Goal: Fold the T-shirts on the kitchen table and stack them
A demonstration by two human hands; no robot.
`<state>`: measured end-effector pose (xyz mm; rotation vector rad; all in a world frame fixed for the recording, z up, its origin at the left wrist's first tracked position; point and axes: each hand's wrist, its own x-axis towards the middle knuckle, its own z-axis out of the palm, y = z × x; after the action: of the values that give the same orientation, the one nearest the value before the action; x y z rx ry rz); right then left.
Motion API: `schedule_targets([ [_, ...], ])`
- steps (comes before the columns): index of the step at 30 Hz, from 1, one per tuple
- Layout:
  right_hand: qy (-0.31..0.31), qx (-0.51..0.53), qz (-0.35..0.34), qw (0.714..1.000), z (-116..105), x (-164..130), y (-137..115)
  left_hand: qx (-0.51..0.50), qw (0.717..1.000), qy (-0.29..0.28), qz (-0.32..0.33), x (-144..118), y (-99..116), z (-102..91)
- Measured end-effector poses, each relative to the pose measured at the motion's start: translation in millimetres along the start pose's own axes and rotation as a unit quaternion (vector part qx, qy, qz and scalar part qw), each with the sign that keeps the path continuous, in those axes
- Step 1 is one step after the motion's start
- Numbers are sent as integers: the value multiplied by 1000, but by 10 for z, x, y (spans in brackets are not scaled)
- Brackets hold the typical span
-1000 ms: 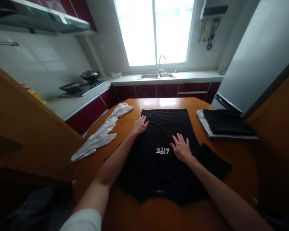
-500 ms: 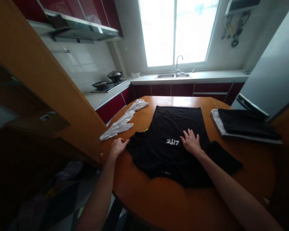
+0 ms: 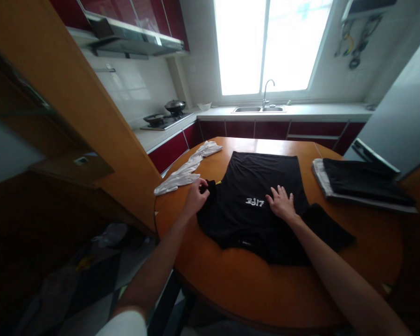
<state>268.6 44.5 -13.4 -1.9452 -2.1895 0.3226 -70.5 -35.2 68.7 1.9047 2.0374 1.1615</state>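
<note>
A black T-shirt (image 3: 262,175) with white lettering lies spread on the round wooden table (image 3: 231,284), its neckline toward me and its hem toward the window. My left hand (image 3: 197,197) pinches the edge of the sleeve on the left, lifting it slightly. My right hand (image 3: 282,204) lies flat on the shirt's body beside the lettering, fingers spread. The other sleeve rests on the table to the right, partly behind my right forearm. A small yellow bit shows at the shirt's left edge, near the lifted sleeve.
A crumpled white cloth (image 3: 189,169) lies along the table's left edge. Folded black and grey garments (image 3: 364,179) are stacked at the right. Beyond the table are a counter with a sink (image 3: 259,109) and a stove (image 3: 166,121) with pans. A wooden cabinet panel (image 3: 101,121) stands at left.
My left hand has moved away from me and inward, drawing the sleeve edge up with it. My right hand stays flat on the shirt. The view has shifted slightly.
</note>
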Motion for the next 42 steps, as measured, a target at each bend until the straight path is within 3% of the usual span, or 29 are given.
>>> schedule_targets([
  [2,-1,0,1,1000,-1,5,2,-33,995,-59,74,-130,298,104],
  [4,-2,1,2,1000,0,12,5,-40,973,-166,154,-278,519,218],
  [7,-4,4,0,1000,8,20,9,-25,932,-259,253,-390,644,370],
  [13,9,5,-5,1000,33,20,18,28,935,-217,280,-122,390,705],
  [18,12,5,-7,1000,36,20,28,67,944,-233,223,30,120,945],
  [20,13,3,-8,1000,32,19,28,29,955,-214,203,119,36,913],
  [25,9,-5,-7,1000,20,19,29,-89,988,-41,121,439,-207,565],
  [27,7,-7,-7,1000,18,19,33,-111,987,-12,119,487,-278,461],
  [29,7,-8,-8,1000,17,19,39,-128,981,-30,141,454,-292,448],
  [32,10,-9,-11,1000,22,17,52,-119,967,-118,194,312,-226,579],
  [37,17,-14,-10,1000,37,14,74,32,935,-270,226,128,-112,784],
  [39,16,-13,-9,1000,37,14,78,59,938,-257,226,110,-83,748],
  [42,14,-9,-9,1000,29,10,73,68,952,-190,231,44,-48,639],
])
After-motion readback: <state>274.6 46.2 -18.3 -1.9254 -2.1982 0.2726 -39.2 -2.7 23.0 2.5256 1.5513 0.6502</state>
